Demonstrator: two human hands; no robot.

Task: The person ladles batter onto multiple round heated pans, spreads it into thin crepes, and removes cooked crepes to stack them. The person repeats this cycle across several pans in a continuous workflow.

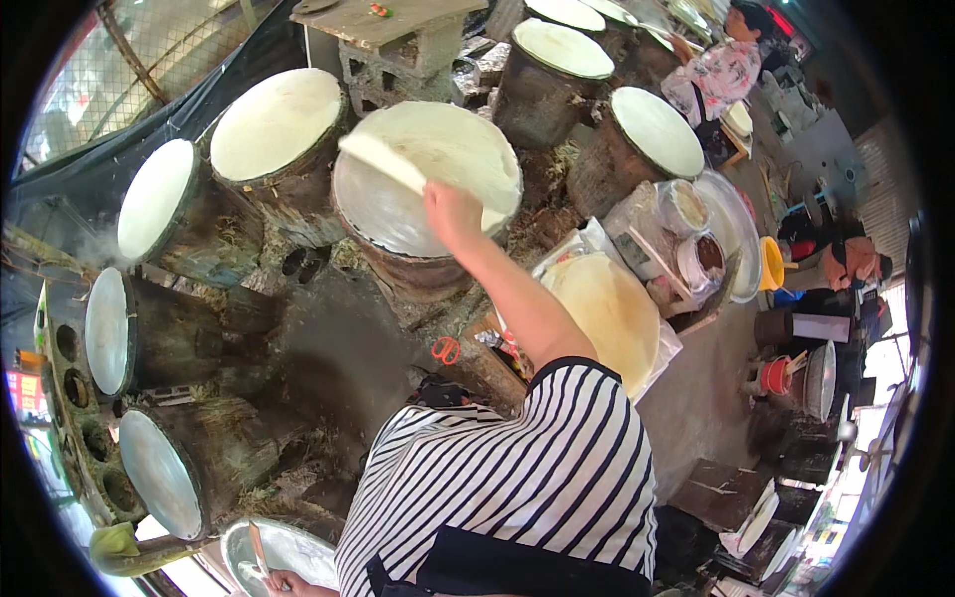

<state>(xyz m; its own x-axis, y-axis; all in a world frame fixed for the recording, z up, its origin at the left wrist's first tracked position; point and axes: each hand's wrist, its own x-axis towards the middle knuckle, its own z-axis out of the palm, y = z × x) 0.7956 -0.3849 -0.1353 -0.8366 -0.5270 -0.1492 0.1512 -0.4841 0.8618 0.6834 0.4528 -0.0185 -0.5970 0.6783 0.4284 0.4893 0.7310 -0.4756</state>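
My right hand (453, 213) is closed over a round griddle (386, 221) on a dark drum-like stove. It grips a pale, cream-coloured flat strip (383, 163), raised at a slant; blur hides whether this is a board or a lifted edge of the sheet. Beyond the strip a thin, pale batter-like sheet (453, 139) covers the griddle, while bare grey metal shows on the near left. At the lower left edge my left hand (284, 583) is closed round a wooden stick (258, 547), over a wide metal basin (298, 549) with whitish matter in it.
More drum stoves with round tops, such as a pale-covered one (277, 121) and a bare one (159, 473), ring the left and far sides. A stack of round flatbreads (597, 308) and orange-red scissors (446, 350) lie near my right arm. Another person (721, 75) works at the far right.
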